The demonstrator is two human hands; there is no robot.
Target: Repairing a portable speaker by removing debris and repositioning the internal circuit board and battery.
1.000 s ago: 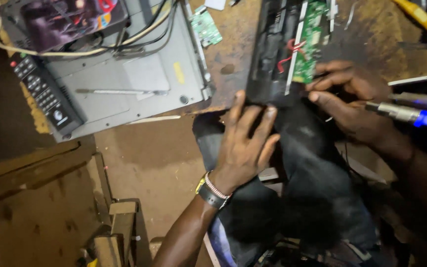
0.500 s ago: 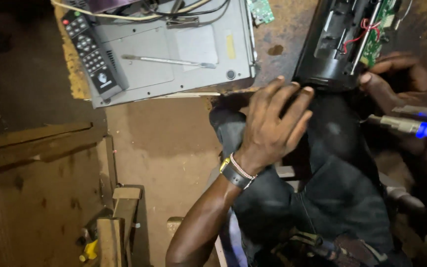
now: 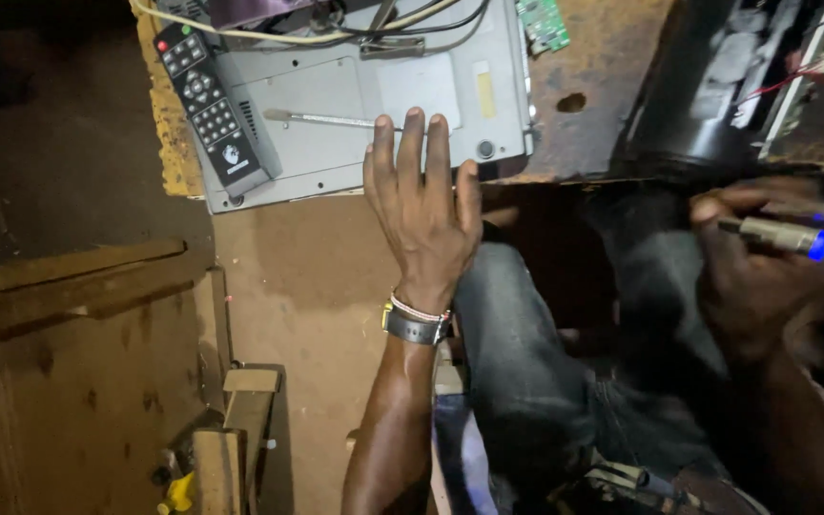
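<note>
My left hand [image 3: 423,205] is stretched out flat with fingers together, holding nothing; its fingertips lie over the near edge of a grey flat device casing [image 3: 374,95]. A thin screwdriver [image 3: 321,119] rests on that casing just beyond the fingertips. My right hand [image 3: 751,262] at the right edge grips a probe-like tool with a blue handle and metal tip [image 3: 793,234], with a second blue-handled one above it. A black opened appliance [image 3: 717,86] with a circuit board inside sits on the rusty worktable [image 3: 593,95] above the right hand.
A black remote control [image 3: 207,100] lies on the casing's left part. Cables [image 3: 278,33] run across its top, and a small green circuit board [image 3: 543,24] sits nearby. My jeans-clad legs [image 3: 545,381] are below the table. Wooden planks and a stool [image 3: 231,429] stand lower left.
My left hand left the black appliance, moved leftward and flattened out over the grey casing's edge. The view shifted left, pushing the appliance toward the right corner. The right hand kept the tools.
</note>
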